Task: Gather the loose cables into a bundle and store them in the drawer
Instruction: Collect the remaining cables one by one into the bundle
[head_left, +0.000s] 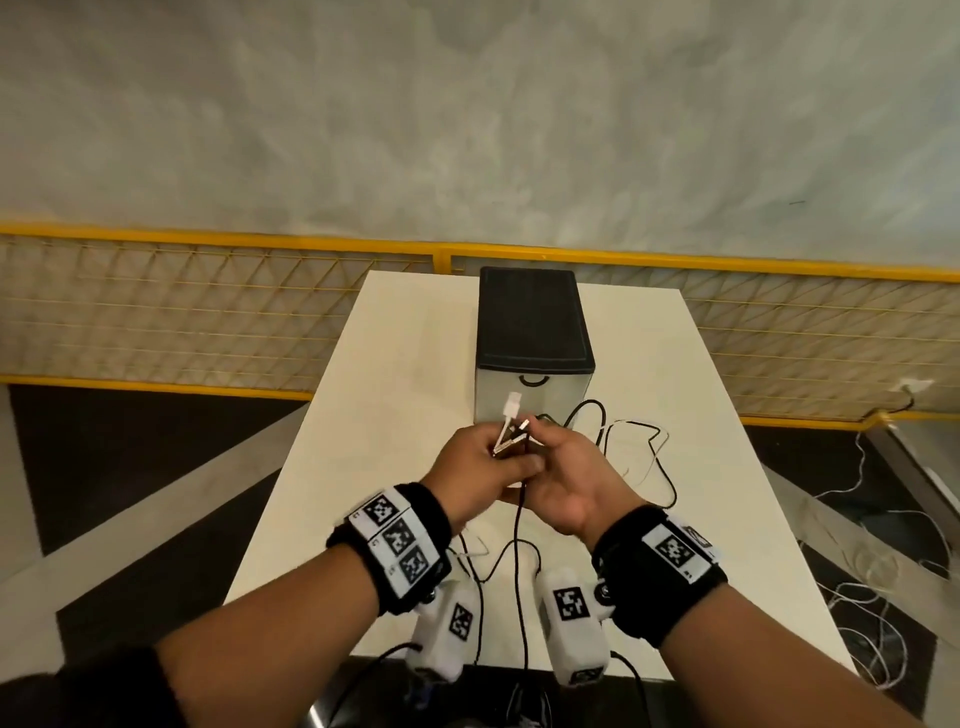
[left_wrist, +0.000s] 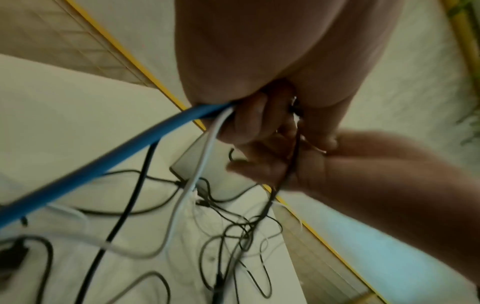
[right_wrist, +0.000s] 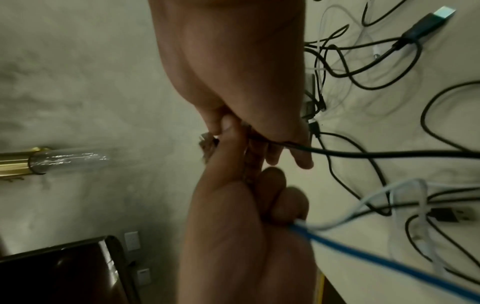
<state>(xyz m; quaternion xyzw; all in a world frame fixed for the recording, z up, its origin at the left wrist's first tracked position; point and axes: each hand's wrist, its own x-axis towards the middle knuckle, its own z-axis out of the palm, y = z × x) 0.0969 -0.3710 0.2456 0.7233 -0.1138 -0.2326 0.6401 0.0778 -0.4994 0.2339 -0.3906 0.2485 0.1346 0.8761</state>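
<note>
Gripping the cables (head_left: 514, 441) together, L hand (head_left: 470, 467) & R hand (head_left: 563, 480) meet before the drawer unit (head_left: 532, 332).

No readable text; wristbands (head_left: 397, 540) carry only square code markers.

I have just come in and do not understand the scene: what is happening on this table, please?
A person gathers cable ends above the white table. The left hand grips them; the right hand pinches a black cable. The black-topped drawer box stands shut behind.
</note>
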